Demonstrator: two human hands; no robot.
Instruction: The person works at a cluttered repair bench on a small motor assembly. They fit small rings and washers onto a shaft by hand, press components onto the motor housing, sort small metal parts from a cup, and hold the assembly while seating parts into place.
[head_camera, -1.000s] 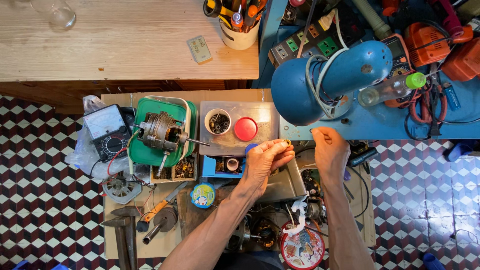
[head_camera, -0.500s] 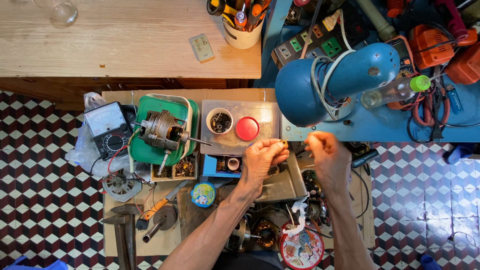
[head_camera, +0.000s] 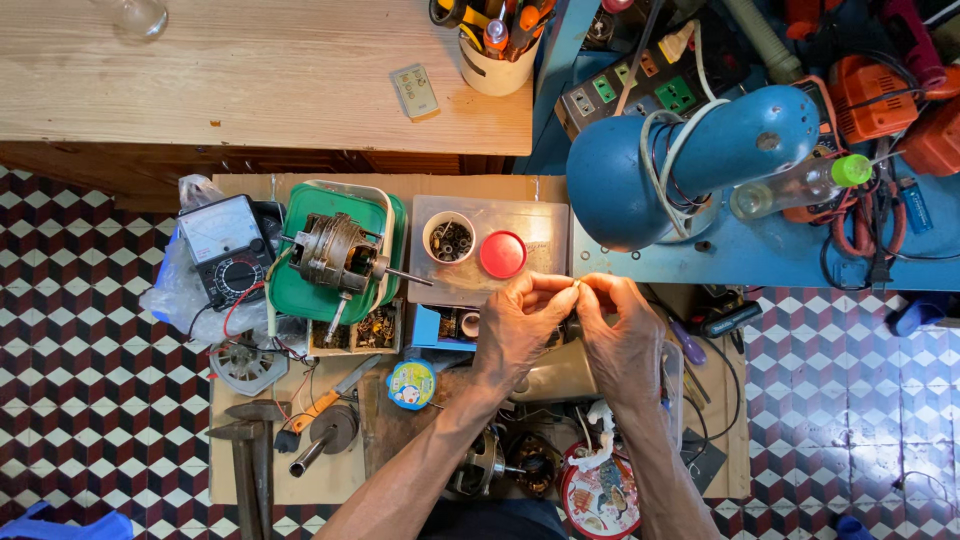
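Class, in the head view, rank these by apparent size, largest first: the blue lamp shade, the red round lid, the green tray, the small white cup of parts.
1. Blue lamp shade; nearer the camera, so its lead is unsure.
2. Green tray.
3. White cup and red lid: look alike.

blue lamp (head_camera: 690, 160), green tray (head_camera: 300, 290), red lid (head_camera: 502, 254), floor (head_camera: 90, 390) checkered red, black and white.

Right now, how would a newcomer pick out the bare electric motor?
Find the low cardboard-covered bench on the checkered floor. On its far left part sits a green plastic tray; the metal motor with copper windings lies in it, its thin shaft pointing at the clear box, beside an analogue multimeter.
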